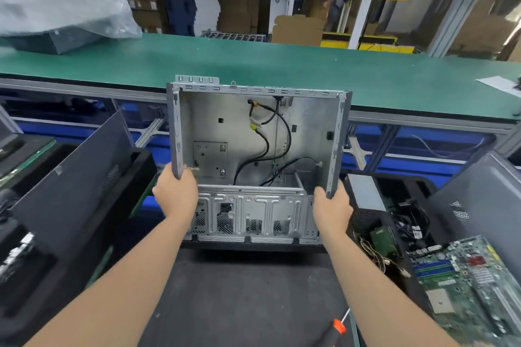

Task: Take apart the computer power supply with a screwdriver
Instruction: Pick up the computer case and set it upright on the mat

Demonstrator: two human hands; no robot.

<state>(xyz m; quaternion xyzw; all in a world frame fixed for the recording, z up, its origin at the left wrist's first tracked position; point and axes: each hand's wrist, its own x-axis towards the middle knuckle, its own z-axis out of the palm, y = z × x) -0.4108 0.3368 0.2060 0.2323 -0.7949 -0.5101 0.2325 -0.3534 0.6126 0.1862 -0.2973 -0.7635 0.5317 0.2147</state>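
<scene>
2 hands (176, 194) gripping metal case (253, 132), green bench (282, 65), warehouse boxes (234, 3)

Dark work mat (239, 290): screwdriver (337, 328) lying at near edge. Green bench (282, 65) beyond: plastic-wrapped box (56, 8) at left end.

The computer case (258, 160) stands between 2 hands, screwdriver (337, 328) before it, motherboard (465, 284) right.
</scene>
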